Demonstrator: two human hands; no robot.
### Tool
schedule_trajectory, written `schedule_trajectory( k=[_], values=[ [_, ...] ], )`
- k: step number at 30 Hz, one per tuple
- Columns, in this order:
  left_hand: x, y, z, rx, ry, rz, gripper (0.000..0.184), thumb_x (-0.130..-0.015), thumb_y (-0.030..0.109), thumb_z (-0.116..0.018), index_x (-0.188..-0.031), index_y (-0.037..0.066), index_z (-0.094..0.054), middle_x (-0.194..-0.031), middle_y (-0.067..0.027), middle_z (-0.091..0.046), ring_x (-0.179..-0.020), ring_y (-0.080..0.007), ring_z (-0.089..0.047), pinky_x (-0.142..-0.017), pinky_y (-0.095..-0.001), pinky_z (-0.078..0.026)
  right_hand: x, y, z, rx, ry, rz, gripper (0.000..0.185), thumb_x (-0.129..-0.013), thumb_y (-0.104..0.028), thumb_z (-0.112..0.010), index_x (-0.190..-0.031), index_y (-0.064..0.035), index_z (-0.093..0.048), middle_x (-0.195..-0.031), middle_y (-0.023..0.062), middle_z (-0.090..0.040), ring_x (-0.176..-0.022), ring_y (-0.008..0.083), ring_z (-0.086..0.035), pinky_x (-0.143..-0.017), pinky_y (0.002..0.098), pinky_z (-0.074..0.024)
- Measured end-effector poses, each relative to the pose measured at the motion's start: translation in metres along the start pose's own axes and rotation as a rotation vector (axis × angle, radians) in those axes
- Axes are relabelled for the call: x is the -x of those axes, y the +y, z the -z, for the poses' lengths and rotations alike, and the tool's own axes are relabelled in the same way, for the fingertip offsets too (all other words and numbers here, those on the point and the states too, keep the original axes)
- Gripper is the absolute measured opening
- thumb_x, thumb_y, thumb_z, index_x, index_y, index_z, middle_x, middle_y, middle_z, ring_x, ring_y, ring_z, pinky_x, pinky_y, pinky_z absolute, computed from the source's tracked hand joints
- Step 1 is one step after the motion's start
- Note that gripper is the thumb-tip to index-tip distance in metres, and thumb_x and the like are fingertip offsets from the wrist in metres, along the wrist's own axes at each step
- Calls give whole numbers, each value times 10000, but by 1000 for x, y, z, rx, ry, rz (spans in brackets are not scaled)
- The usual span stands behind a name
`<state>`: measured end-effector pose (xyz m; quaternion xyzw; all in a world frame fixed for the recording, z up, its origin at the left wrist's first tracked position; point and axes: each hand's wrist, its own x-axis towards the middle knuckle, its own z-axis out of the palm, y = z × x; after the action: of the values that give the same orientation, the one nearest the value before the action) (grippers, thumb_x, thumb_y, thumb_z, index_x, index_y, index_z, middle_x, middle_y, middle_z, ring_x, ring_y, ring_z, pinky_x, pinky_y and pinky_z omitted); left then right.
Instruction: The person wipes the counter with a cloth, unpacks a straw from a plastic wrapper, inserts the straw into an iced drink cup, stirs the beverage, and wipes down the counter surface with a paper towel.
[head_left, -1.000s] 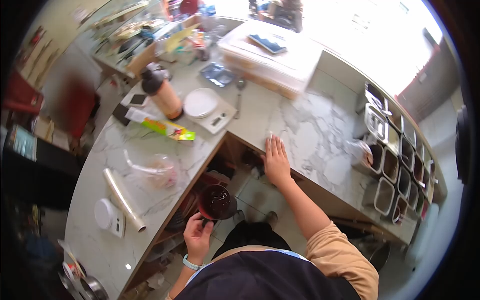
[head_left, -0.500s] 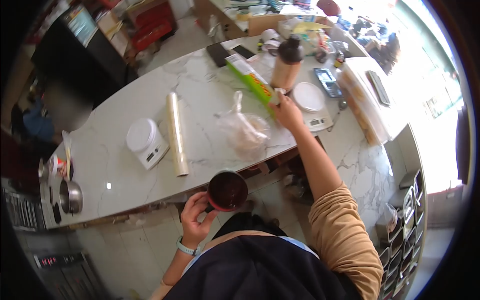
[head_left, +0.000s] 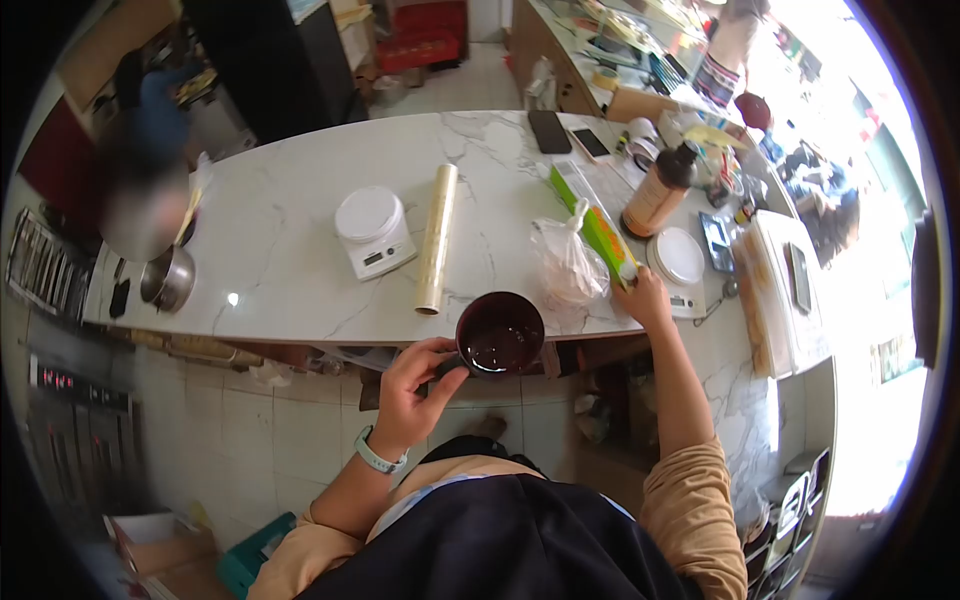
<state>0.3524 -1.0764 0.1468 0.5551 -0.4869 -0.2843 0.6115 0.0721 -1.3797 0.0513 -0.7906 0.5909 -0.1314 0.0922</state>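
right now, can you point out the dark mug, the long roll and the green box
Dark mug (head_left: 500,335): head view, on its inside.
Long roll (head_left: 438,240): head view, middle of its length.
Green box (head_left: 600,227): head view, middle of its upper face.

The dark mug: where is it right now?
In the head view, the mug is near the middle, held by its handle in the left hand, below and right of the film roll, with the counter behind its upper part.

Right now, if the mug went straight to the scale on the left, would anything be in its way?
Yes, the long roll lies on the counter between the mug in the left hand and that scale.
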Motion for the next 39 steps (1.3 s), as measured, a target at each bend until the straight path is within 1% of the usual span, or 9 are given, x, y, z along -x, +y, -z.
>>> schedule_trajectory(
  k=[6, 11, 13, 18, 25, 30, 33, 36, 39],
  values=[
    [43, -59, 55, 56, 490, 102, 210, -895, 75, -675, -1055, -46, -611, -985, -23, -604, -813, -50, -554, -705, -189, -461, 98, 15, 25, -339, 276, -37, 471, -764, -254, -731, -1092, 48, -580, -917, 236, -648, -887, 390, -637, -776, 420, -504],
    [81, -83, 109, -51, 953, 198, 347, -873, 294, -723, -993, -23, -651, -863, -11, -615, -756, -61, -514, -675, -211, -421, 215, 39, 47, -709, 340, -134, 470, -842, -182, -712, -1212, 56, -547, -974, 143, -654, -858, 185, -626, -782, 309, -495],
    [94, -87, 127, -63, 1016, 254, 352, -865, 360, -716, -980, 34, -656, -887, -14, -626, -788, -92, -560, -705, -254, -445, 242, 47, 52, -905, 408, -69, 449, -863, -143, -691, -1231, 60, -534, -1011, 111, -643, -868, 167, -609, -792, 294, -492],
    [94, -108, 182, -60, 1175, 252, 393, -852, 306, -733, -987, -49, -631, -884, -42, -620, -784, -127, -532, -731, -277, -438, 279, 31, 80, -962, 406, 22, 429, -873, -70, -656, -1251, 68, -507, -1083, 109, -619, -893, 186, -611, -801, 290, -493],
    [40, -137, 273, -135, 1331, 181, 427, -839, 349, -732, -910, -57, -621, -873, -88, -635, -794, -170, -555, -748, -307, -448, 287, -83, 66, -985, 99, 252, 530, -768, -161, -719, -1206, 54, -512, -974, 103, -631, -811, 155, -609, -698, 271, -501],
    [3, -219, 384, -393, 1397, 274, 433, -837, 386, -723, -908, -30, -628, -848, -58, -635, -778, -167, -545, -752, -304, -446, 291, -192, -1, -1128, -313, 215, 540, -759, -268, -736, -1150, 36, -520, -980, 95, -623, -899, 175, -595, -800, 316, -472],
    [-17, -189, 409, -282, 1369, 215, 473, -843, 434, -699, -889, -32, -636, -862, -100, -673, -781, -206, -581, -753, -347, -456, 275, -271, -24, -1026, -397, 349, 527, -759, -266, -734, -1131, 28, -505, -995, 122, -581, -890, 196, -567, -764, 329, -461],
    [-26, -159, 441, -191, 1245, 433, 539, -835, 475, -691, -1031, -24, -634, -1058, -144, -648, -971, -241, -587, -883, -363, -442, 247, -341, -44, -945, -406, 581, 537, -755, -253, -742, -1136, 29, -488, -1007, 151, -539, -886, 234, -538, -753, 347, -447],
    [-28, -196, 470, -664, 1436, 350, 768, -797, 523, -715, -1276, -33, -491, -1226, -178, -532, -1151, -245, -509, -991, -369, -394, 214, -404, -64, -927, -322, 773, 570, -742, -218, -758, -1164, 33, -468, -1018, 188, -526, -902, 303, -530, -803, 384, -433]
  ],
)
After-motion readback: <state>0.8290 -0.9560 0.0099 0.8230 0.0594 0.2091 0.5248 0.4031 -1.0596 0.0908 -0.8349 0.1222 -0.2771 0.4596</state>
